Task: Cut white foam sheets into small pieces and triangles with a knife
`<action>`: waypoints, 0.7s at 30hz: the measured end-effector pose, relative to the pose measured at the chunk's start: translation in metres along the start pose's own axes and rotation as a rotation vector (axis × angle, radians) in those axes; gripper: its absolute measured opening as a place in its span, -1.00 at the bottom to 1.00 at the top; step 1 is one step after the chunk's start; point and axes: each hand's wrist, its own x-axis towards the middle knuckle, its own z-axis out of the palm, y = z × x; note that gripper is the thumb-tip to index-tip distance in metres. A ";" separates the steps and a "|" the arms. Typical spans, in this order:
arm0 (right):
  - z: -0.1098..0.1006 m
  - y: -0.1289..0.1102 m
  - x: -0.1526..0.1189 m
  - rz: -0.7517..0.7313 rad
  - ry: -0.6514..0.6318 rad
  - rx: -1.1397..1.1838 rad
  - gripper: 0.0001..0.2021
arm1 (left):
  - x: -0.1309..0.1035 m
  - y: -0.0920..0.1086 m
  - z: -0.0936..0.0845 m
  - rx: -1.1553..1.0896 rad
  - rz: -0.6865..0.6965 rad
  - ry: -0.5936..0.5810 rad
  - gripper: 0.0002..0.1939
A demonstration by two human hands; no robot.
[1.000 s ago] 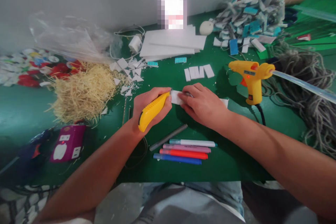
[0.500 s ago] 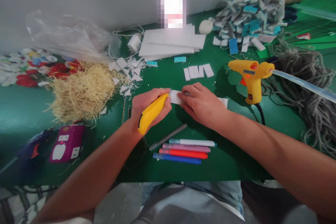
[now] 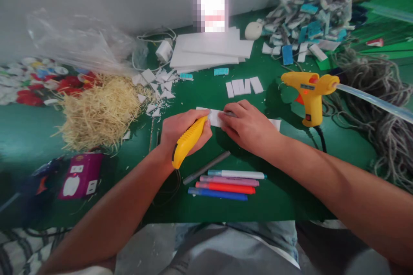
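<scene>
My left hand [image 3: 187,131] is closed around a yellow utility knife [image 3: 189,139], its front end against a white foam board strip [image 3: 215,118]. The blade is mostly hidden by my fingers. My right hand [image 3: 250,122] is closed on the strip and presses it to the table. A small grey piece [image 3: 229,114] shows by its fingers, too covered to name. The strip's right end sticks out past my right wrist. Just beyond my hands lie several small white cut pieces [image 3: 238,87] and a blue piece [image 3: 221,71].
Several markers [image 3: 226,187] and a grey stick [image 3: 206,167] lie nearer me. At right are a yellow glue gun [image 3: 311,94] and grey yarn [image 3: 368,124]. White boards [image 3: 209,49] sit at the back. Straw [image 3: 101,111], white scraps [image 3: 158,81] and a purple box [image 3: 80,176] are at left.
My left hand and the knife have shifted slightly toward me, and the knife's handle is a little steeper. More of the strip's left end shows. My right hand has stayed in place.
</scene>
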 end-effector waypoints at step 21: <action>0.004 0.003 -0.001 -0.014 0.036 -0.010 -0.67 | -0.004 0.002 -0.005 0.001 0.095 0.002 -0.82</action>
